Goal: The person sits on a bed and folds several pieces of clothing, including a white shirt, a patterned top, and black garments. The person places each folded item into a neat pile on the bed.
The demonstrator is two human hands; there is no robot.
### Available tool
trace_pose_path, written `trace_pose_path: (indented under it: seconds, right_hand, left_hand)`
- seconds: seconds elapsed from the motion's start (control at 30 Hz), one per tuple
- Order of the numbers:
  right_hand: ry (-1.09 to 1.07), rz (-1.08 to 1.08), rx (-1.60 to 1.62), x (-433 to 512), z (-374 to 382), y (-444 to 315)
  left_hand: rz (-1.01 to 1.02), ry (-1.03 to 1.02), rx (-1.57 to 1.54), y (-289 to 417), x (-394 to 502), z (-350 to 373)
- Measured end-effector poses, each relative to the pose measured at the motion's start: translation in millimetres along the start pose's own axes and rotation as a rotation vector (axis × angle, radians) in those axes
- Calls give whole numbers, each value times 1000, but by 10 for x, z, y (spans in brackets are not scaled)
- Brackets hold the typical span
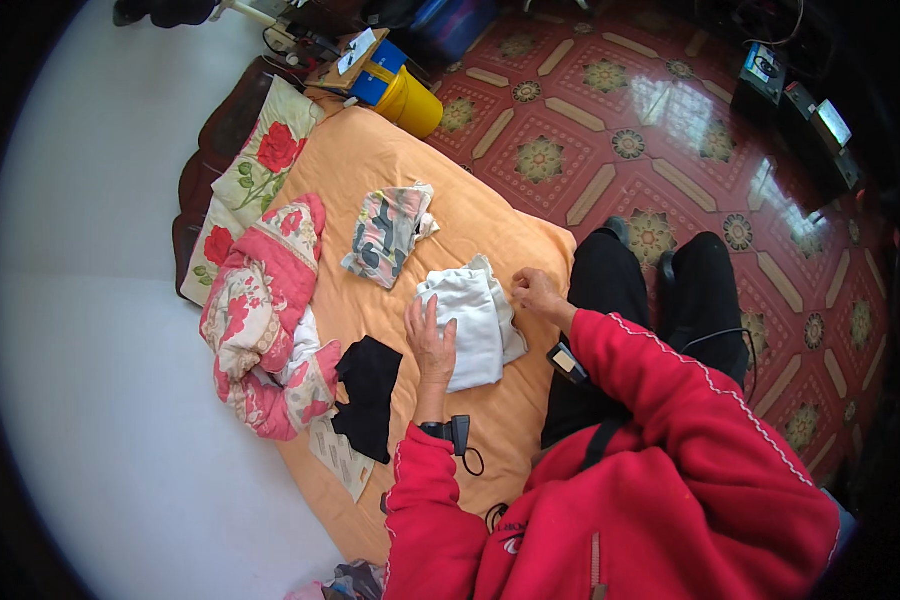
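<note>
A folded white garment [465, 330] lies on the orange bed sheet [352, 150] in front of me. My left hand [431, 341] rests along its left edge, fingers spread and holding nothing. Beside the garment's right edge is my right hand [540, 292], its fingers curled; whether they pinch anything I cannot tell. Farther up the bed sits a folded camouflage-patterned garment [386, 234] in grey and pink. A black garment [370, 397] lies flat left of my left wrist, partly over a printed plastic bag [341, 454].
A bunched floral quilt [262, 322] and rose-printed pillows [259, 157] lie along the wall side, against a dark headboard [210, 142]. A yellow bucket [412, 103] stands past the bed's far corner. Black boxes [817, 135] sit on the patterned red floor [592, 142].
</note>
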State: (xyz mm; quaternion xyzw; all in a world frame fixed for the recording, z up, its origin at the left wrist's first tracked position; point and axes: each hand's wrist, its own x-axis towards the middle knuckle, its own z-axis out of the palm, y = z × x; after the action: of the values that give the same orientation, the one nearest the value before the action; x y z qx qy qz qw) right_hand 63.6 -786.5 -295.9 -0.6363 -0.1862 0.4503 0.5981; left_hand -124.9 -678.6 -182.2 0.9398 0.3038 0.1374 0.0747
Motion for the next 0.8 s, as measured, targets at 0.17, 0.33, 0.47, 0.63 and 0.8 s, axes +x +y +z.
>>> trace_pose_path:
  seconds: [0.17, 0.33, 0.47, 0.63, 0.8]
  right_hand:
    - [-1, -12, -5, -1, 25, 41]
    - [-23, -24, -33, 54, 49, 63]
    - [-18, -11, 12, 69, 46, 66]
    - [-34, 84, 106, 90, 46, 47]
    - [-45, 156, 141, 154, 79, 29]
  left_hand:
    - [-150, -439, 147, 50, -145, 501]
    - [-351, -308, -508, -619, 412, 347]
    - [-321, 29, -357, -1072, 1010, 361]
    - [-386, 113, 24, -1354, 1441, 572]
    - [-401, 114, 139, -1519, 1508, 769]
